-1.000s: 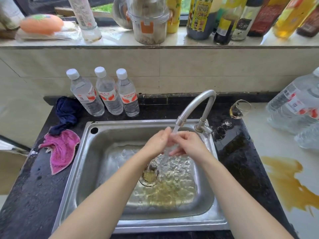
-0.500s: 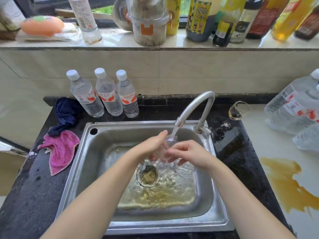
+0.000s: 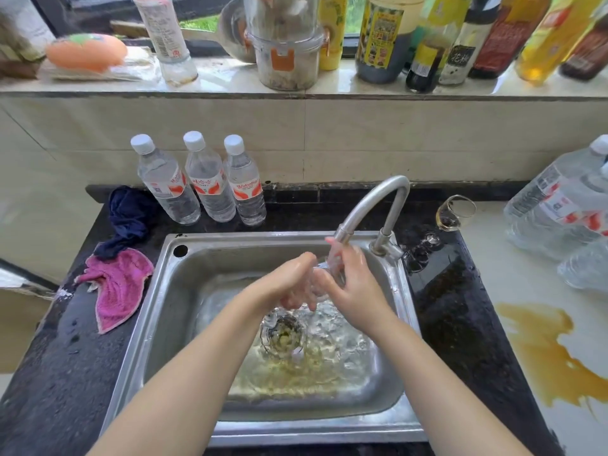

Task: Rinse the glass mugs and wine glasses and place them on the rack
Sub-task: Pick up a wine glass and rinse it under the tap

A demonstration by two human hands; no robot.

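Your left hand [image 3: 289, 281] and right hand [image 3: 353, 284] each grip a clear, wet glass [image 3: 324, 278] under the curved steel faucet [image 3: 371, 205], above the rippling stainless sink [image 3: 164, 311]

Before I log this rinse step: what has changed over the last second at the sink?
Both hands came up again toward the spout: the right hand now reaches the faucet tip, and the left hand meets it under the stream. Whether they hold glass is too blurred to tell. The wine glass on the counter, the pink cloth and the water bottles stayed put.
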